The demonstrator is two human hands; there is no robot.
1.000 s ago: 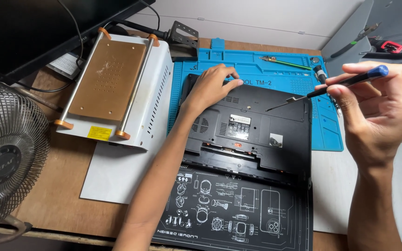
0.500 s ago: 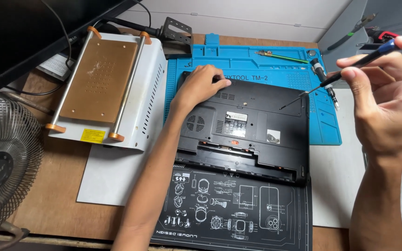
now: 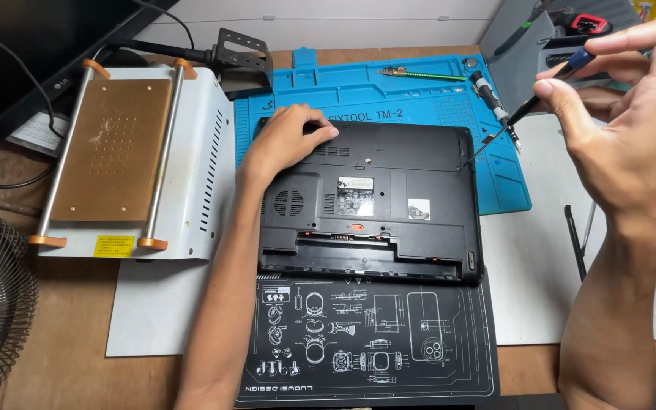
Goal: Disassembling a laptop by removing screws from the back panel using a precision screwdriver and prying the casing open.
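While the left hand (image 3: 286, 140) presses flat on the upturned laptop's (image 3: 370, 201) far-left corner, the right hand (image 3: 624, 121) pinches a screwdriver (image 3: 529, 102). Its shaft slants down-left, tip at the laptop's far-right corner, nearer the right hand.

bright even light, soft shadows, slight edge distortion, sharp.

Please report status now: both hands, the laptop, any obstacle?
Left hand flat on laptop far-left corner. Right hand holds screwdriver, tip at far-right edge. Nothing blocking.
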